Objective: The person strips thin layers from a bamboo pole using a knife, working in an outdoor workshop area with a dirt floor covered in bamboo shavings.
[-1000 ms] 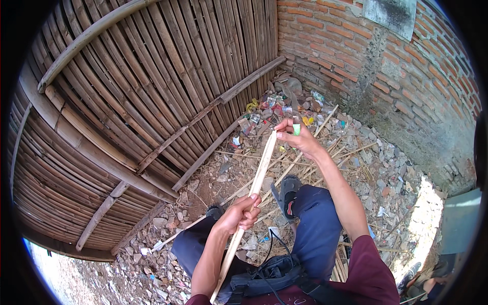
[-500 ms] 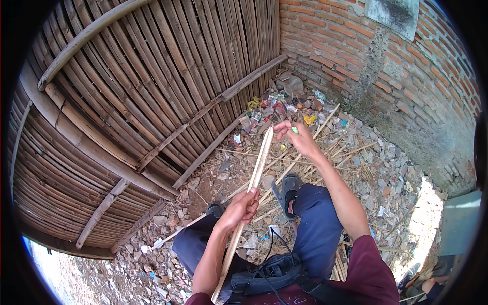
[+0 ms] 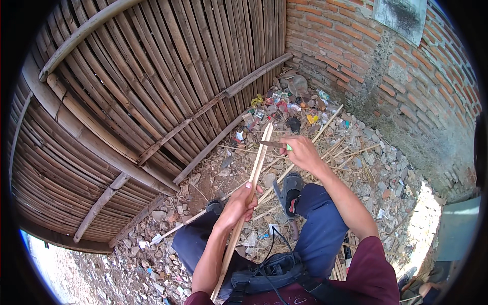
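A long pale bamboo strip point(image 3: 258, 165) runs from my lap up and away from me, its far tip split or frayed. My left hand point(image 3: 238, 205) is closed around its middle, thumb along the top. My right hand point(image 3: 301, 152) grips a knife point(image 3: 273, 145) with a bit of green at the handle. The dark blade lies across the strip a little below its far tip, touching or just over it. Most of the knife handle is hidden in my fingers.
A bamboo slat wall point(image 3: 168, 76) stands on the left, a brick wall point(image 3: 345, 46) at the back right. Rubble and litter point(image 3: 284, 101) cover the ground, with loose bamboo strips point(image 3: 325, 124) near my sandalled feet point(image 3: 291, 190). Another person's foot point(image 3: 406, 277) shows at lower right.
My right hand has come down from the strip's tip, and the knife blade now shows across the strip. My left hand keeps its hold, slightly higher in the picture.
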`<action>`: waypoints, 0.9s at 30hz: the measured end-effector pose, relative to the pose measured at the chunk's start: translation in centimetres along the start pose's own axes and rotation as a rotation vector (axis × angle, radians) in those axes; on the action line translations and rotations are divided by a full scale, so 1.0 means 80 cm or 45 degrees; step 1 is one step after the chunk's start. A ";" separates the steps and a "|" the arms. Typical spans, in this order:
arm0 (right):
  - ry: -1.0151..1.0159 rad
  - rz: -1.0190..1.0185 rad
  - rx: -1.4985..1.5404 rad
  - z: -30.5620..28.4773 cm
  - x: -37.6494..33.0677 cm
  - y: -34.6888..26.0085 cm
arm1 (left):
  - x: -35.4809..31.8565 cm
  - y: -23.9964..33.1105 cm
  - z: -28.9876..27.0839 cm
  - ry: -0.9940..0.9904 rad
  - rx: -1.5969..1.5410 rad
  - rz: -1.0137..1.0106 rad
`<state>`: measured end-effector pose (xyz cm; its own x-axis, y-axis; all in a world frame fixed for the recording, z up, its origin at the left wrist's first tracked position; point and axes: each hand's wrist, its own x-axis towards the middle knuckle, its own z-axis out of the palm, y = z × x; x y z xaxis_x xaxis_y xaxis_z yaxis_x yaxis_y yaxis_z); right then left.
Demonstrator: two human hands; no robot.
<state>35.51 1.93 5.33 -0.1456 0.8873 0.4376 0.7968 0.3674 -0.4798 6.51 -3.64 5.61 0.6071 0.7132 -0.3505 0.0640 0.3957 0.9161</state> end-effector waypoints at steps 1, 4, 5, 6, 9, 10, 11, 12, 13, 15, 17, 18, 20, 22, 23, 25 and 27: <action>0.016 -0.011 -0.014 0.001 -0.001 0.001 | -0.001 0.003 0.001 -0.001 -0.002 0.000; -0.017 -0.019 -0.061 0.004 -0.001 0.002 | -0.003 0.008 0.003 0.022 0.038 0.004; -0.017 -0.020 -0.061 0.004 0.000 0.001 | -0.003 0.009 0.002 0.002 0.009 -0.012; -0.045 0.020 0.011 0.003 0.000 0.000 | -0.003 0.010 0.002 -0.018 -0.020 -0.028; -0.136 0.133 0.181 -0.002 0.003 -0.007 | -0.002 0.007 -0.001 -0.009 0.023 -0.006; -0.193 0.213 0.273 -0.005 0.003 -0.007 | -0.001 0.007 -0.002 -0.007 0.021 -0.006; -0.195 0.212 0.274 -0.006 0.002 -0.008 | 0.000 0.007 -0.002 -0.002 0.009 -0.024; -0.176 0.213 0.400 -0.006 0.001 -0.008 | 0.000 0.007 -0.003 0.003 -0.002 -0.042; -0.155 0.214 0.522 -0.009 -0.001 -0.009 | 0.001 0.007 -0.003 0.002 -0.004 -0.040; -0.143 0.183 0.591 -0.012 -0.003 -0.011 | 0.003 0.005 -0.003 -0.002 -0.019 -0.039; -0.134 0.155 0.666 -0.016 -0.004 -0.021 | 0.004 0.003 -0.004 0.000 -0.022 -0.023; -0.171 0.149 0.690 -0.019 -0.005 -0.027 | 0.004 0.002 -0.004 0.000 -0.023 -0.006; -0.199 0.148 0.709 -0.020 -0.007 -0.032 | 0.007 0.001 -0.003 -0.001 -0.024 -0.012; -0.112 0.154 0.635 -0.015 -0.006 -0.036 | 0.009 0.000 -0.002 0.006 -0.025 -0.017; -0.112 0.152 0.638 -0.016 -0.005 -0.039 | 0.008 0.000 -0.003 0.007 -0.010 -0.012; -0.085 0.129 0.617 -0.022 -0.002 -0.045 | 0.008 -0.001 -0.004 0.011 0.004 -0.006; -0.080 0.098 0.551 -0.025 0.000 -0.049 | 0.007 -0.002 -0.006 0.005 -0.010 -0.003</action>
<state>33.52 -0.10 8.70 -0.1413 0.9270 0.3473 0.4900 0.3703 -0.7892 6.43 -3.01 5.17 0.6039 0.7143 -0.3535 0.0591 0.4022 0.9136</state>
